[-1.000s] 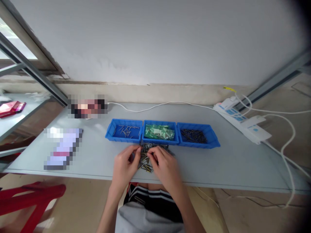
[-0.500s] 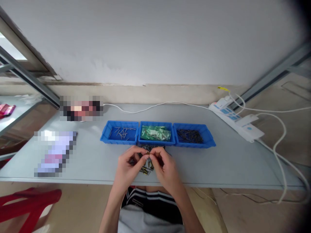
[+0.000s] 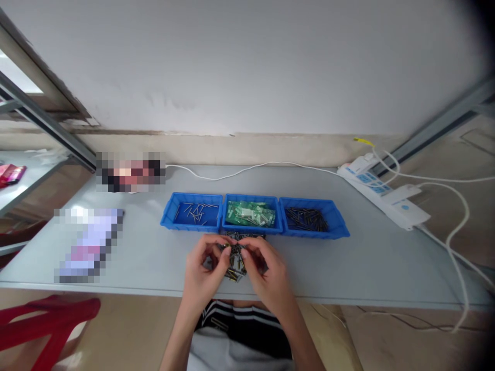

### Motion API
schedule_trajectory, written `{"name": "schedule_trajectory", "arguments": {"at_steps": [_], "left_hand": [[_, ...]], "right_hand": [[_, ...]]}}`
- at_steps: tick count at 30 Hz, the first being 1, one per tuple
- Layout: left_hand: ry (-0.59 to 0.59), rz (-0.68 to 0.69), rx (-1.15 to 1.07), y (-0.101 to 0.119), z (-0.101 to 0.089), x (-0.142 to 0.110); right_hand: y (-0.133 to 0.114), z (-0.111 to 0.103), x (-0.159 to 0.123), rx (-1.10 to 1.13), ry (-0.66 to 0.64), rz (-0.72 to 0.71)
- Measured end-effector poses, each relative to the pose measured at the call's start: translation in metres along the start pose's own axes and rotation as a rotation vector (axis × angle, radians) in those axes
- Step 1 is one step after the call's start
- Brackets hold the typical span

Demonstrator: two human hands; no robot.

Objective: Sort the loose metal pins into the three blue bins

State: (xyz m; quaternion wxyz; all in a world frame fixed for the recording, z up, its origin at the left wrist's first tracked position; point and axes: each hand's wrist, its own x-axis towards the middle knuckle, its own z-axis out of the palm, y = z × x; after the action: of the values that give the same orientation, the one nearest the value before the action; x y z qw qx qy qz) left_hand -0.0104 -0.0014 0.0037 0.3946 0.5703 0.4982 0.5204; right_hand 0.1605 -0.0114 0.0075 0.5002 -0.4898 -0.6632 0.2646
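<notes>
Both hands, left hand (image 3: 203, 268) and right hand (image 3: 270, 270), are held over the front part of the grey counter (image 3: 328, 268), turned inward, with the forefinger tips meeting or nearly so above a loose pile of small metal fasteners (image 3: 238, 265). On my left, thumb and forefinger stand close about a small gold-tinted piece (image 3: 227, 246); whether they are clamped on it, I cannot tell. On my right, the thumb tip sits slightly below the forefinger tip, and I cannot make out whether something thin is pinched there.

The pile lies between my hands and partly under them, a jumble of grey, dark and brass-coloured pieces, just in front of three blue trays set end to end. In the left tray (image 3: 181, 225) are scattered thin silver pins (image 3: 197, 211). The middle tray (image 3: 249, 230) holds green-tinted packets (image 3: 251, 212). In the right tray (image 3: 337, 221), dark fasteners (image 3: 307, 219) are heaped toward its left end.

Behind the trays a thin white cable (image 3: 216, 179) runs along the counter to a white power strip (image 3: 386, 198) at my right. Well off to my left lies a pixelated flat object (image 3: 91, 245), and beyond it another pixelated item (image 3: 131, 172).
</notes>
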Motion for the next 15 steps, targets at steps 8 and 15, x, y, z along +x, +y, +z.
{"name": "schedule_trajectory", "arguments": {"at_steps": [8,15], "left_hand": [[-0.043,-0.061,0.018,-0.004,0.000,-0.001],[-0.129,-0.006,0.101,0.008,0.003,0.002]], "right_hand": [[0.003,0.000,-0.004,0.027,0.002,0.062],[0.004,-0.002,-0.003,0.017,0.028,-0.057]]}}
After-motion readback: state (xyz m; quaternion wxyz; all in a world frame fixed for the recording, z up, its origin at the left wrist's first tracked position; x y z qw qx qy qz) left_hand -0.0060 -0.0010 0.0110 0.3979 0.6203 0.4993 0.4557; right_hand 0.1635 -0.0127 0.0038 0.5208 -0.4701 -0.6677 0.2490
